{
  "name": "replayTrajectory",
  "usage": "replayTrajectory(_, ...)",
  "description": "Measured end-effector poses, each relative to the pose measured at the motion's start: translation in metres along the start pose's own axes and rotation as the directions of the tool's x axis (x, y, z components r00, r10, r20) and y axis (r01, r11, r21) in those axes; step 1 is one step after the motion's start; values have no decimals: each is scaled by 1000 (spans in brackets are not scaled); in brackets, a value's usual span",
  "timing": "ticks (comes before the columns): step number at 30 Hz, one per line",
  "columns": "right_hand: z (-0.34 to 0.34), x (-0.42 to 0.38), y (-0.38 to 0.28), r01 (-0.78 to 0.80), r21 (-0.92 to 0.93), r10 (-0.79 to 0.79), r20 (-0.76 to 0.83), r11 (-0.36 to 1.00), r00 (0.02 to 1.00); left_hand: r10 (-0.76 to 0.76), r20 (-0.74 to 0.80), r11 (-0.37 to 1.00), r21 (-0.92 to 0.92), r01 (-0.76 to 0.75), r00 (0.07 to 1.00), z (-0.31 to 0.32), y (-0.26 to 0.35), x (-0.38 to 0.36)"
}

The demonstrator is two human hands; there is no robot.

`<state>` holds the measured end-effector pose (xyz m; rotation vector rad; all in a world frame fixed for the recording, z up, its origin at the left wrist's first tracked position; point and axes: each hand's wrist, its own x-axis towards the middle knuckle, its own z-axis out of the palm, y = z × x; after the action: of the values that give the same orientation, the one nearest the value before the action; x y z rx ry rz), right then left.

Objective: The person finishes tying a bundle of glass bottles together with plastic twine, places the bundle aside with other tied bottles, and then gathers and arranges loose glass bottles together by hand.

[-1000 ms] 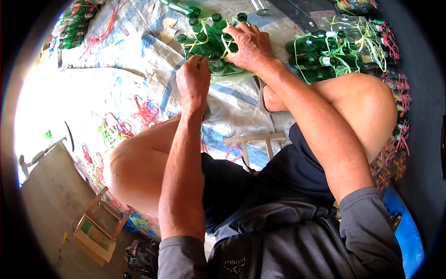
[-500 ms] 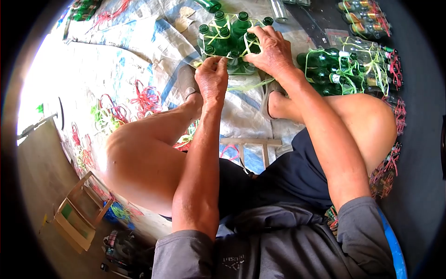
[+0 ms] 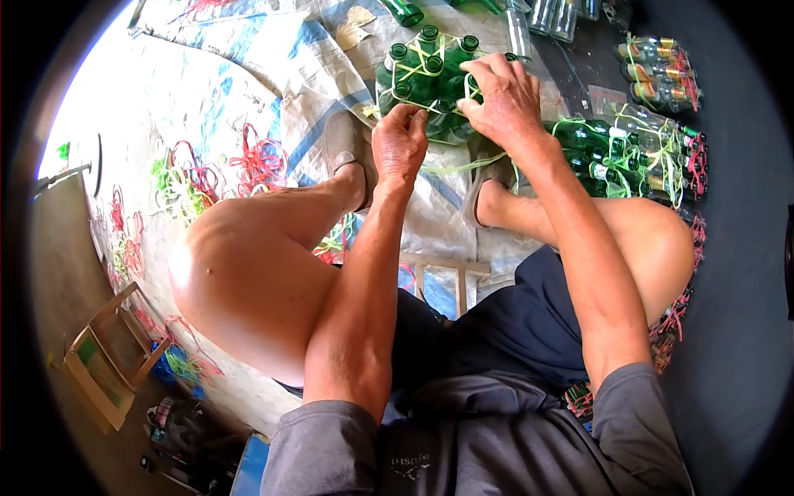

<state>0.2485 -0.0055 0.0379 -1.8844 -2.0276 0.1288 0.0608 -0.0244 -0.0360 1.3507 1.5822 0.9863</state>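
Left hand (image 3: 399,142): closed in a fist, the fingers pinched together on the yellow-green string (image 3: 451,168) at the near edge of the bundle (image 3: 426,78).
Right hand (image 3: 506,99): lies on the top right of the bundle, fingers spread and bent over the bottle necks, pressing them; I cannot tell if it also grips a string.
Bundle: green bottles standing upright, tied with string, on the sack (image 3: 248,83) just in front of both hands and between the two feet.
String: one length runs from the left hand to the right, under the right wrist, and looks stretched.
What changed: one second ago the left hand was lower and apart from the bundle; half a second ago it came to the edge; now it is against the bottles, with the string pulled tight. The right hand stayed on top the whole time.
What it means: in my judgement the tying is at the tightening stage, near the knot.
Other bundle (image 3: 628,157): finished bottles lying on their sides, right of the right hand.
Loose bands (image 3: 252,161): red and green, far left of the left hand.
Stool (image 3: 442,273): below the hands, between the legs.
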Motion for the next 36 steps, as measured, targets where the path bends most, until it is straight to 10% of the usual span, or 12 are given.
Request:
replayTrajectory(7,1,37,-25,261,29,-253,365,965,896,-15,11,993,117,14,1000,0,-7,6)
replayTrajectory(16,17,75,-27,133,111,-168,806,985,567,-54,-54,985,162,62,997,9,-13,11)
replayTrajectory(27,2,86,-41,316,8,-156,881,949,446,-157,-112,958,223,179,981,13,-7,9)
replayTrajectory(36,3,72,-33,718,-125,-495,643,685,584,-166,-101,964,194,183,981,11,7,6)
